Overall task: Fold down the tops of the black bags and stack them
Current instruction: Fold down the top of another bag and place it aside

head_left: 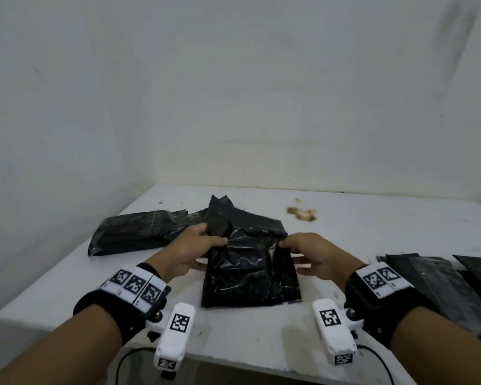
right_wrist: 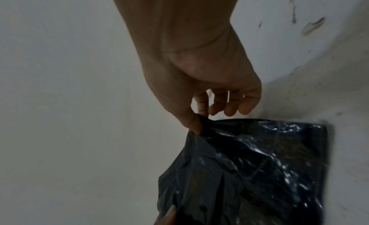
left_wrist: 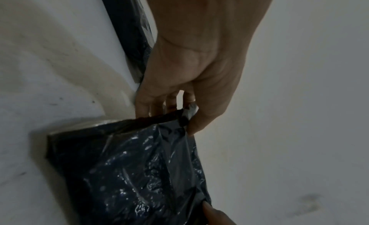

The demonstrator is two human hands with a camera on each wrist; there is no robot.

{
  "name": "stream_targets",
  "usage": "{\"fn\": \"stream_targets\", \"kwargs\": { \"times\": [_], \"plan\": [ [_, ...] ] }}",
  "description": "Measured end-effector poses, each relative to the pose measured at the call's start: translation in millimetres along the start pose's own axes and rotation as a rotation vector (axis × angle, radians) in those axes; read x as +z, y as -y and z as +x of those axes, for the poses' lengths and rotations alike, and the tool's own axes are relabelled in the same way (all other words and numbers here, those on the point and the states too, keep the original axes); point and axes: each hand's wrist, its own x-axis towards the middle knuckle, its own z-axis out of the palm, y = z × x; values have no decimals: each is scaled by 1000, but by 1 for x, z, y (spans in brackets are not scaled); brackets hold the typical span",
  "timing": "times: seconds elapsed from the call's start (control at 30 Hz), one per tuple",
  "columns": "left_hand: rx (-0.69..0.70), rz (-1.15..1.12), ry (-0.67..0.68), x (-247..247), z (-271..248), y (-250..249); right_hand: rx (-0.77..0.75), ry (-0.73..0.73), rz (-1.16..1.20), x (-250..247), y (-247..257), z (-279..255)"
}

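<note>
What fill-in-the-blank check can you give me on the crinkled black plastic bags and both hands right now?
1. Both hands pinch the top of the crinkled black plastic bag in the ____ of the white table.
2. The left hand and right hand grip ____ sides of its top.
3. A second filled black bag lies to the ____ of the held one.
4. The brown stain sits on the table's ____ side.

Missing words: middle; opposite; left; far

One bag (head_left: 250, 270) lies mid-table (head_left: 372, 226); another (head_left: 134, 232) lies behind-left.
</note>
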Motion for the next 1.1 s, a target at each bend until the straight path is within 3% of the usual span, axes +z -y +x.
{"fn": "stream_targets", "kwargs": {
  "times": [0.2,0.43,0.8,1.1],
  "plan": [
    [202,-40,58,4,-24,-23,-197,39,70,-28,16,-35],
    [297,-79,92,15,-43,-38,-419,-23,27,-57,20,-63],
    [344,89,65,24,-48,-41,-513,-108,-49,-76,19,-74],
    [403,83,15,17,-50,-44,-605,-153,-81,-82,19,-74]
  ]
}}
